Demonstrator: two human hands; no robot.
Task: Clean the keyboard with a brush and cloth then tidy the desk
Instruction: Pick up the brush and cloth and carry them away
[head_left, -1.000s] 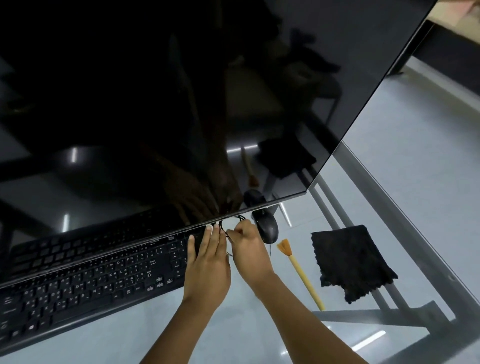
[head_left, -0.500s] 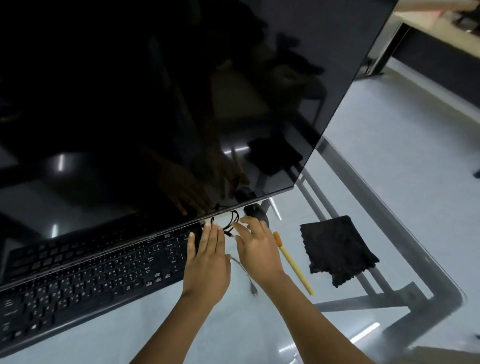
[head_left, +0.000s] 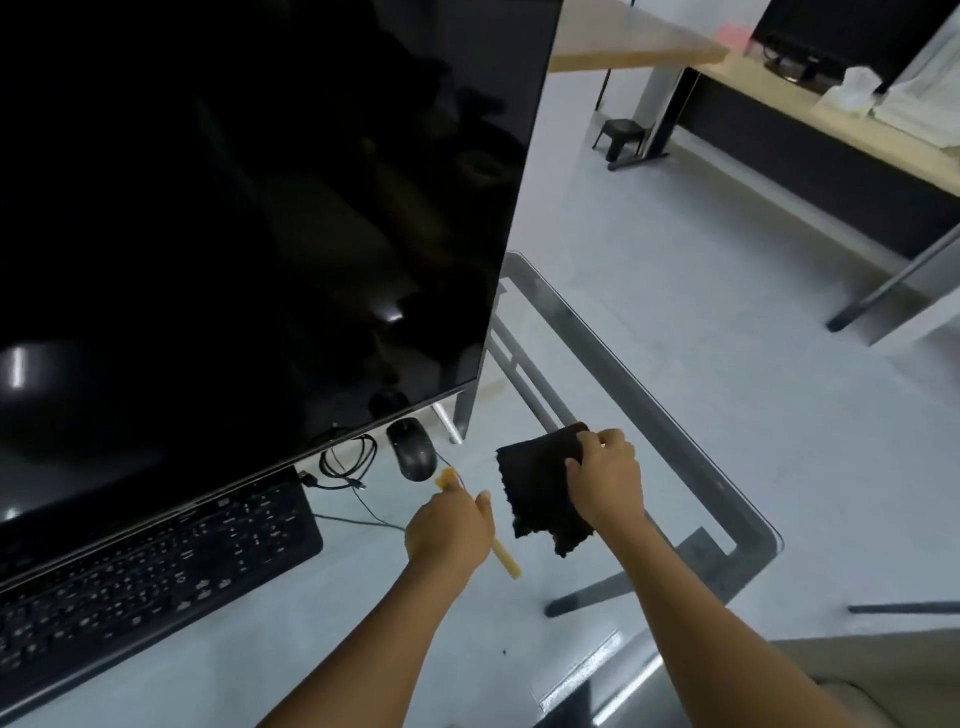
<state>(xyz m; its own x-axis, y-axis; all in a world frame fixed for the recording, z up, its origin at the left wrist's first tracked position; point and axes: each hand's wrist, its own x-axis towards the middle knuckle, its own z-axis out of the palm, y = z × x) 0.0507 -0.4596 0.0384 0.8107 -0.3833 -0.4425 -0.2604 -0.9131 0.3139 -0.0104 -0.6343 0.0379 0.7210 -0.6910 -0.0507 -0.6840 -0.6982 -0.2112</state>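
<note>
a: what fills your view?

b: the dark monitor (head_left: 249, 218) takes most of it, standing at the back of your glass desk (head_left: 691, 431).

a: and below it?

b: your black keyboard (head_left: 150, 566) lies at the left under the screen's lower edge. the black cloth (head_left: 535, 483) lies flat on the glass to the right, well apart from the keys.

a: your hands?

b: your right hand (head_left: 605, 480) sits on the cloth's right side, fingers curled over its far edge; whether they pinch it or only press, you can't quite tell from here. your left hand (head_left: 449, 527) is closed round the yellow brush (head_left: 506, 558), bristles poking out past your knuckles toward the black mouse (head_left: 410, 449).

a: smaller bits?

b: a thin coiled cable (head_left: 348, 460) lies between the keyboard and the mouse.
</note>
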